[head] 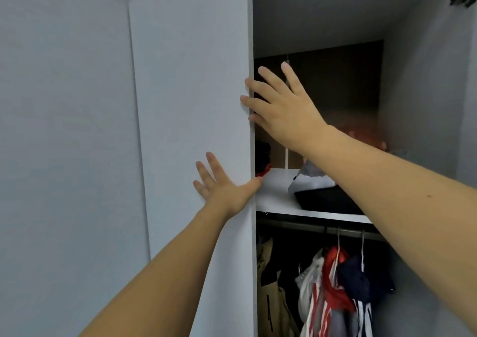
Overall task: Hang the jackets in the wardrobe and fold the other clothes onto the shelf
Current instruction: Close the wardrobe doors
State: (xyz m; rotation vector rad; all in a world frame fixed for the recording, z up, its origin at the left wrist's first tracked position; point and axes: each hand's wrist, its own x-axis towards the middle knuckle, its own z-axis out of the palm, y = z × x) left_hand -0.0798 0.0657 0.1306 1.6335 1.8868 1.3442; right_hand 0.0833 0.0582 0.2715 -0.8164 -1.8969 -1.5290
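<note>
Head view: both hands (258, 143) flat against the wardrobe door (191, 120).

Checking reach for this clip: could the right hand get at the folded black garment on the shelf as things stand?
Probably yes: the right hand is open, holds nothing, and is already inside the wardrobe above the shelf; nothing lies between it and the black garment.

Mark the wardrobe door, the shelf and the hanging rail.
wardrobe door (191, 104), head view, bare middle of its front panel.
shelf (277, 194), head view, bare white top left of the folded clothes.
hanging rail (296, 227), head view, bar left of the hangers.
</note>
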